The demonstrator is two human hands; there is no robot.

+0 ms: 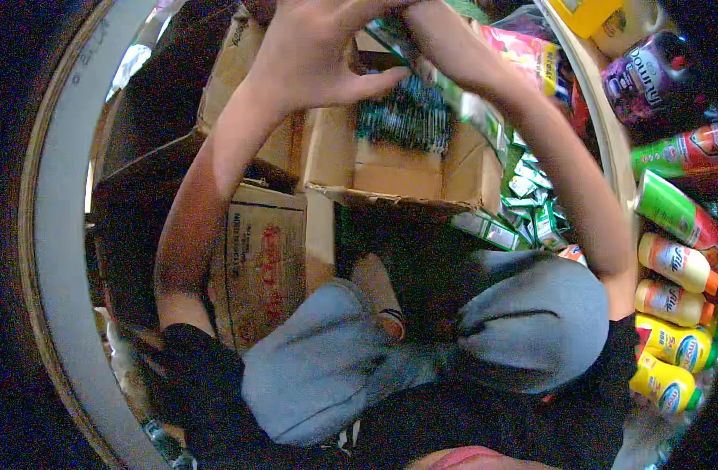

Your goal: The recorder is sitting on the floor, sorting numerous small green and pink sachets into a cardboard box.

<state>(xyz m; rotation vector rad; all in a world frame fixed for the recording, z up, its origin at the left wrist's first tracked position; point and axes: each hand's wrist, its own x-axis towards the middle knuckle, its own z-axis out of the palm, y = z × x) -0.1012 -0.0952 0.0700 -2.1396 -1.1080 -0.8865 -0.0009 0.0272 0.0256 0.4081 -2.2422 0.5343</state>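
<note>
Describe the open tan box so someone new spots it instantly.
Find the blue trousers at bottom centre. Just above them, lower right of the left hand, sits an open tan box. Dark green packets inside set it apart from the printed box to its lower left.

Matt brown cardboard, rough at its cut edges, is seen in the open box (398, 182) and the printed carton (249, 274). The green-and-white packets (530, 186) are faced in glossy, film-like material; smooth, shiny plastic is shown by the yellow bottles (663, 381), and soft matt cloth by the grey-blue legwear (312, 368).
</note>
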